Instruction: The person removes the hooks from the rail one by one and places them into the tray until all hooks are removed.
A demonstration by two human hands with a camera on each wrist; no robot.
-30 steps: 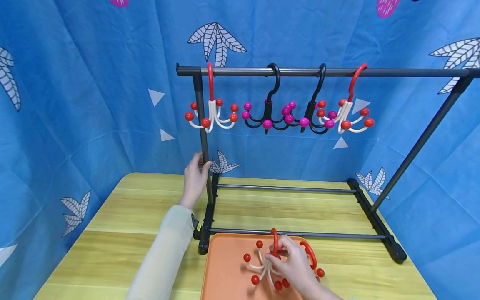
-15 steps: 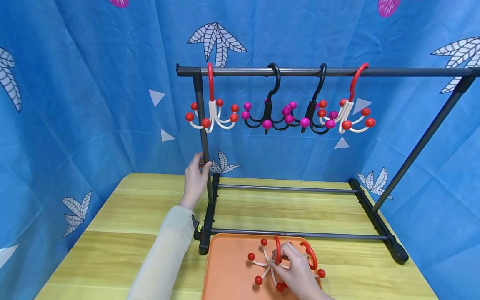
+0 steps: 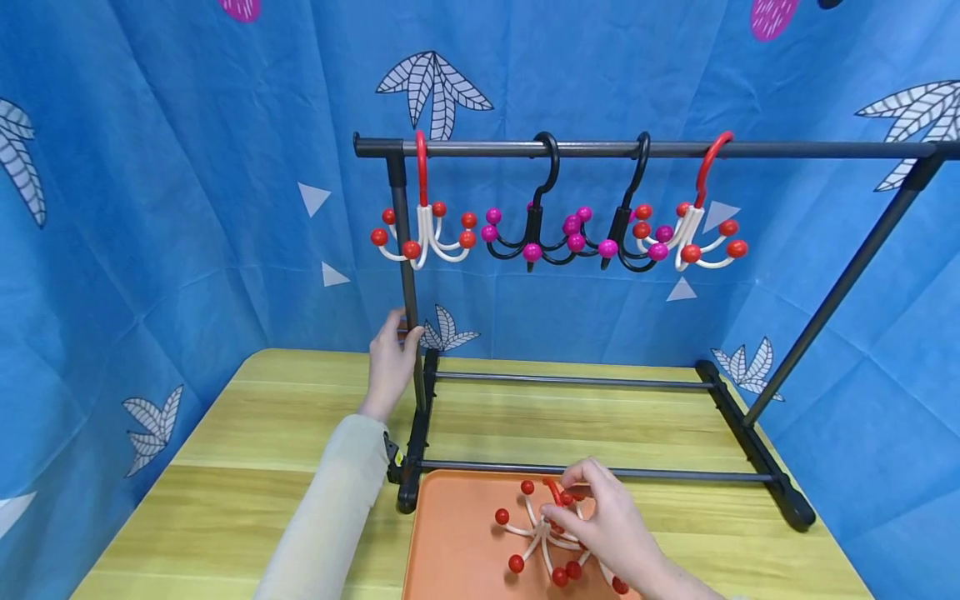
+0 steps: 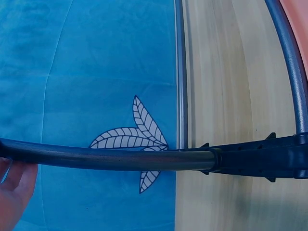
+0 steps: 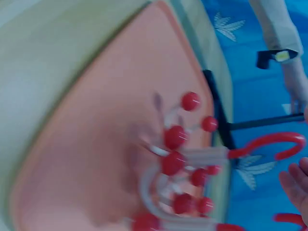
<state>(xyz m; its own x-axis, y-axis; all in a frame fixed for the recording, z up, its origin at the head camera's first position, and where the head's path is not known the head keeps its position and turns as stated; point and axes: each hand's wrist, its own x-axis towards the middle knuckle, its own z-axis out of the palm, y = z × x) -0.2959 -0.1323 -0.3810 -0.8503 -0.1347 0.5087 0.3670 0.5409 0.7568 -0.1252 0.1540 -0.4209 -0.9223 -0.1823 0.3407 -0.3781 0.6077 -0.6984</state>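
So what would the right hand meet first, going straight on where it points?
Probably the red hook of the hanger lying farther left on the tray; the right hand seems very close, though depth leaves any gap unclear.

Head view looks forward and down; nearer, sideways-turned wrist views share the rack (image 3: 600, 150).

The far, left and right edges of the wood-grain tabletop (image 3: 202, 450) are bordered by a blue fabric backdrop (image 3: 225, 108), in which soft folds and straight creases can be seen. Black-outlined white leaf prints (image 3: 461, 86) and pale triangles (image 3: 312, 197) are scattered over it, and pink patches (image 3: 774, 17) are cut off overhead. The far left corner of the tabletop is rounded
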